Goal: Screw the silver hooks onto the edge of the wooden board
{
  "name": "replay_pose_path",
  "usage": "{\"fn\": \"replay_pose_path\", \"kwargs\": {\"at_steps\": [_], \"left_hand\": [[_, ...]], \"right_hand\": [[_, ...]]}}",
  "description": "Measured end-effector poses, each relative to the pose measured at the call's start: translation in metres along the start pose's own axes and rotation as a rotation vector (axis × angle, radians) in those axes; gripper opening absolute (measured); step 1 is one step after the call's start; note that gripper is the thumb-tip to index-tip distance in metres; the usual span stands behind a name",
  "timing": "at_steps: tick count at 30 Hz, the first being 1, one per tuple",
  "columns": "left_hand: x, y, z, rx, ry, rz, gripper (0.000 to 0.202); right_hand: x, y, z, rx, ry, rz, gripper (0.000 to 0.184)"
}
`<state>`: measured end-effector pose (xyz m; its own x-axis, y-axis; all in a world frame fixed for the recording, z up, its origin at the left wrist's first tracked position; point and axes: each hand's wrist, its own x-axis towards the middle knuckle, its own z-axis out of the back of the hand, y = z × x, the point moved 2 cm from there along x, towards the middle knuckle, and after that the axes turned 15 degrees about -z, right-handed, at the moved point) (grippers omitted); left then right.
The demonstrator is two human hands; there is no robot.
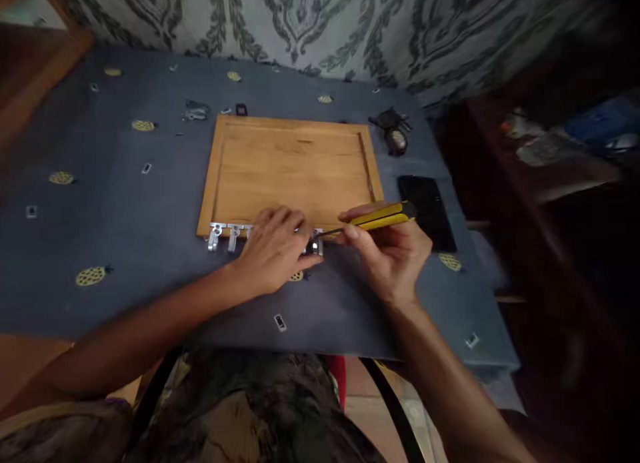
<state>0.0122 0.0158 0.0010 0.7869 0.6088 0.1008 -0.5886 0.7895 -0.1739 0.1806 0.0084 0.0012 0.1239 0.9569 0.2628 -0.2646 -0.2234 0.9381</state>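
My left hand (274, 249), fingers bent, holds down the hook rail (225, 233) on the wooden board (293, 166). My right hand (387, 249) pinches the yellow screwdriver (380, 217) beside it. A black phone (427, 209) lies just behind.

- Left hand (275, 249) and right hand (393, 253): both bare.
- Forearms (150, 329): uncovered along all the length in view.
- Garment (240, 409) over the lap: dark cloth with a blotchy brown, grey and black pattern, much like camouflage, blurred.
- Straps (395, 409): two thin black bands slanting beside the garment, one on each side; whether worn cannot be told.
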Motion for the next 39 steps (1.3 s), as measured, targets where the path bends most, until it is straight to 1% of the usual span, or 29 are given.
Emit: {"fn": "replay_pose_path", "kwargs": {"at_steps": [6,15,24,26,29,31,33,35,39], "left_hand": [[0.001,0.002,0.001,-0.022,0.022,-0.004,0.039],[0.001,0.003,0.001,-0.032,0.031,-0.004,0.040],[0.002,0.003,0.000,-0.037,0.010,-0.008,0.039],[0.001,0.003,-0.001,-0.034,0.006,-0.008,0.039],[0.001,0.003,-0.002,-0.026,-0.003,-0.009,0.039],[0.001,0.003,-0.002,-0.021,0.006,-0.009,0.039],[0.001,0.003,-0.001,-0.017,0.021,-0.007,0.040],[0.001,0.002,0.000,-0.009,0.029,-0.007,0.041],[0.000,0.003,0.000,0.034,-0.014,-0.021,0.039]], "right_hand": [[-0.003,-0.005,-0.001,-0.021,-0.007,-0.028,0.011],[-0.002,-0.002,-0.006,-0.140,-0.083,0.114,0.018],[-0.004,0.001,-0.011,-0.262,-0.200,0.194,0.022],[-0.005,-0.001,-0.012,-0.246,-0.202,0.179,0.023],[-0.006,-0.002,-0.013,-0.136,-0.212,0.175,0.020],[-0.006,0.001,-0.012,-0.055,-0.266,0.211,0.017],[-0.006,0.005,-0.011,-0.017,-0.331,0.246,0.022],[-0.006,0.008,-0.009,-0.004,-0.348,0.226,0.023],[-0.006,0.005,-0.004,0.003,-0.299,0.088,0.021]]}}
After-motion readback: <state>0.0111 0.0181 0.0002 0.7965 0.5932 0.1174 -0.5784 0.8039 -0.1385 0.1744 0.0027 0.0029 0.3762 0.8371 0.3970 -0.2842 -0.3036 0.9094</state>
